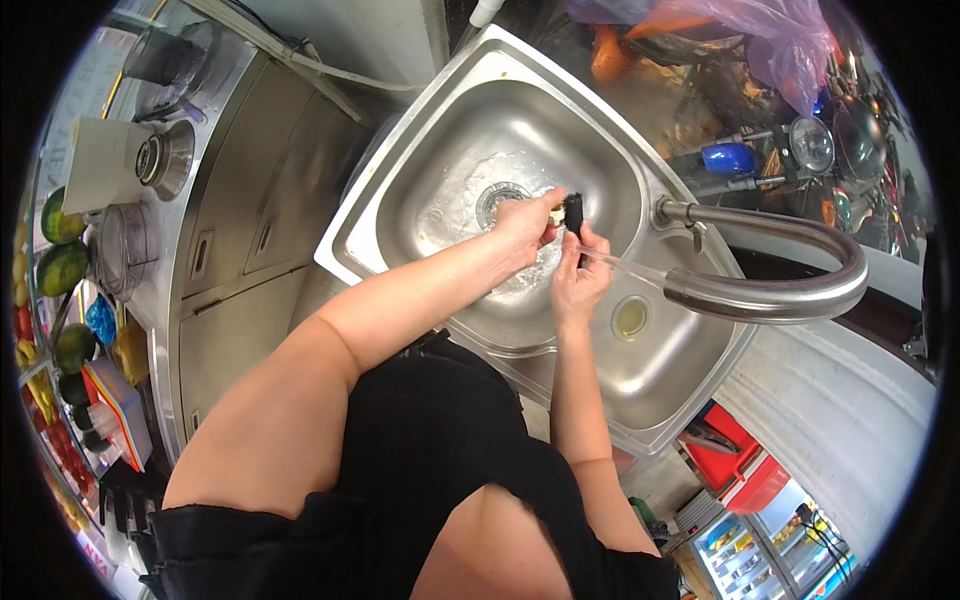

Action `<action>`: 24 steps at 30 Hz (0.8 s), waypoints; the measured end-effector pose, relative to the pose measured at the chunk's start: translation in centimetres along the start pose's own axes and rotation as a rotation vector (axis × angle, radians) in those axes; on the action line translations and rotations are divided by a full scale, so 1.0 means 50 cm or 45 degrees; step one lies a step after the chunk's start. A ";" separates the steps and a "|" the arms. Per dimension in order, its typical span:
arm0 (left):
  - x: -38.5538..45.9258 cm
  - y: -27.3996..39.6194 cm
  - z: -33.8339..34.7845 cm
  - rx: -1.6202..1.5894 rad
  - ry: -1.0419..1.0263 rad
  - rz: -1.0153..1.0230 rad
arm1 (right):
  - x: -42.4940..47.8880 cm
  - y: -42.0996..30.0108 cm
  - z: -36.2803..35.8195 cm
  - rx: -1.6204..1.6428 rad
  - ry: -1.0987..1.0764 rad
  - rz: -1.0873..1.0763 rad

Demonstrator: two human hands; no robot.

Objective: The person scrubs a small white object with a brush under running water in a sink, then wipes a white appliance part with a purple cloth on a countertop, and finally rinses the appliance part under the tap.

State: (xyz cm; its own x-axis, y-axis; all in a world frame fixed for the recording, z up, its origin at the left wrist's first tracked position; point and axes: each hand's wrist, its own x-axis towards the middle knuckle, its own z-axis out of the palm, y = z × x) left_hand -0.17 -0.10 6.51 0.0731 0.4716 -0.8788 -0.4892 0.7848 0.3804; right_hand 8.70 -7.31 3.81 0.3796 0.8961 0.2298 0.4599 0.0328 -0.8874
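Both my hands are over the larger bowl of a stainless steel double sink (420,187). My right hand (583,274) grips a small black object (574,211) with a rough edge, possibly a brush; its exact kind is unclear. Against its left side, my left hand (521,225) has its fingers closed around a small pale yellowish piece (557,216), mostly hidden by the fingers. From the curved steel faucet (765,292), a stream of water (630,268) runs leftward onto my right hand. Below, water spreads around the drain strainer (499,201).
The smaller bowl (660,367), with its own drain (631,316), adjoins on the right. Utensils and a blue-handled item (729,159) lie behind the faucet, under a purple plastic bag (780,45). A steel cabinet (232,247) stands left. A red container (739,457) sits lower right.
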 end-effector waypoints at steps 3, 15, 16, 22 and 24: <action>0.017 0.006 -0.012 0.020 -0.013 0.031 | -0.040 0.108 -0.024 -0.063 -0.170 0.327; 0.003 -0.042 -0.003 0.118 -0.033 -0.137 | -0.041 -0.016 -0.037 0.221 0.188 0.213; 0.000 -0.045 0.000 0.134 -0.043 -0.161 | -0.045 -0.008 -0.047 0.005 0.084 0.170; 0.002 -0.049 -0.009 0.127 -0.060 -0.131 | -0.061 0.011 -0.049 0.026 0.133 0.208; 0.002 -0.061 -0.013 0.137 -0.060 -0.199 | -0.055 0.000 -0.051 -0.104 0.083 0.049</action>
State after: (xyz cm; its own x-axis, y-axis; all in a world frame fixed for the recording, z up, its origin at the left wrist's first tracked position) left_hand 0.76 -2.69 5.09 0.1828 0.3573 -0.9159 -0.3733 0.8871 0.2715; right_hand 9.71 -10.92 4.19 0.4488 0.8651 0.2239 0.5068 -0.0400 -0.8612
